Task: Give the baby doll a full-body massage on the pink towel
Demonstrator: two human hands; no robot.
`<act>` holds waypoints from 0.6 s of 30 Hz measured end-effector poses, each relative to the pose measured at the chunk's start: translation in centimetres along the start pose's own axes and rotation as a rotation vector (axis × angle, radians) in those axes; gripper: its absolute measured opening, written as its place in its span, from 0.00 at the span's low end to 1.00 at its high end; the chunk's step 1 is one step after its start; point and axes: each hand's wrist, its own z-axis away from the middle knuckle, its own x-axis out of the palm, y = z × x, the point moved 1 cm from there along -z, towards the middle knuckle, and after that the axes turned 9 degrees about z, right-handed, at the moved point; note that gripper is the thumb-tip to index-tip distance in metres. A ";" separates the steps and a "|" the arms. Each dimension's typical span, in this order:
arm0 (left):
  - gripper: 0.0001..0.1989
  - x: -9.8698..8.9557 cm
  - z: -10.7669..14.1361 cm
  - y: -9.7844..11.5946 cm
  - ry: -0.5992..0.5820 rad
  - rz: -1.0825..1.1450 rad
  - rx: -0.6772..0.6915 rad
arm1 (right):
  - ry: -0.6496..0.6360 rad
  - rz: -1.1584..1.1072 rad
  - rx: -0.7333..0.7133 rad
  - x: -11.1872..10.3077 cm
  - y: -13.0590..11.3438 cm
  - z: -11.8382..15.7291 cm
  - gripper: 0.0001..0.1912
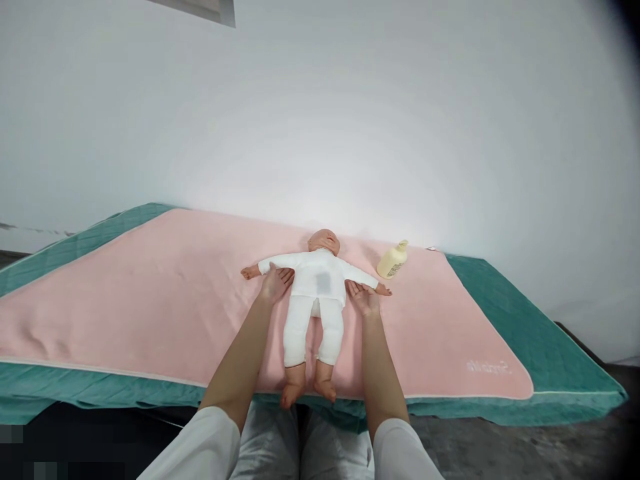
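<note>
A baby doll (320, 280) with a white top and white trousers lies on its back on the pink mat (200, 293), its arms spread and its bare feet at the mat's front edge. My left hand (277, 283) is beside the doll's arm on the left, palm up, fingers apart and partly under the sleeve. On the other side, my right hand (363, 298) lies open, palm up, with its fingertips under the doll's other sleeve. Neither hand is closed around anything.
A pale yellow pump bottle (393, 261) stands on the mat, right of the doll's head. Green quilted cover (520, 327) shows around the mat. A white wall (320, 120) rises behind the bed.
</note>
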 end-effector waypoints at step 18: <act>0.30 -1.0 -0.8 0.2 -0.043 -0.003 0.008 | 0.013 0.008 -0.078 -0.7 0.5 -0.6 0.09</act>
